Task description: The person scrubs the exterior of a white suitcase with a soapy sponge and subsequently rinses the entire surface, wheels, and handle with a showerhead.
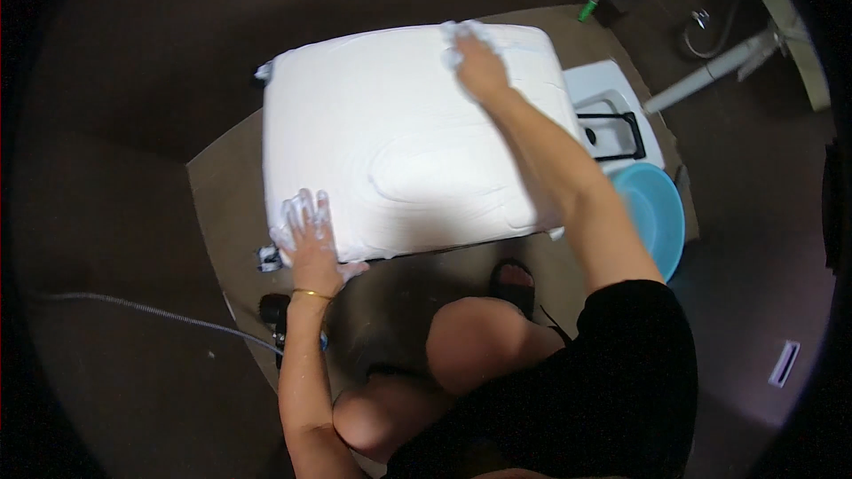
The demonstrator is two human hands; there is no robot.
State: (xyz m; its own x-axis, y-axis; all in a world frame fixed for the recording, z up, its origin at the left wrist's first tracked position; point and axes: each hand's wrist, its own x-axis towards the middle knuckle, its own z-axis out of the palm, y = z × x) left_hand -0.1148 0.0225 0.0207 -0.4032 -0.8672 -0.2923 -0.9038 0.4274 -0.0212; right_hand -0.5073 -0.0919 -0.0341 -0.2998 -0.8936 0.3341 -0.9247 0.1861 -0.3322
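Observation:
A suitcase (399,126) lies flat before me, its upper face coated in white foam. Castors show at its left corners, and a black pull handle (638,136) extends from its right end. My left hand (313,246), foamy and wearing a gold-coloured bangle on the wrist, rests with spread fingers on the near left corner, the thumb over the near edge. My right hand (479,63) presses on the far right part of the suitcase. Foam and blur cover its fingers, so whether it holds a cloth or sponge cannot be told.
A white squat toilet pan (655,146) lies under the handle, with a light blue basin (655,213) beside it. A metal shower hose (166,315) runs to a black shower head (274,309) at left. A pale pipe (712,73) and a green-tipped pole (587,10) stand at upper right.

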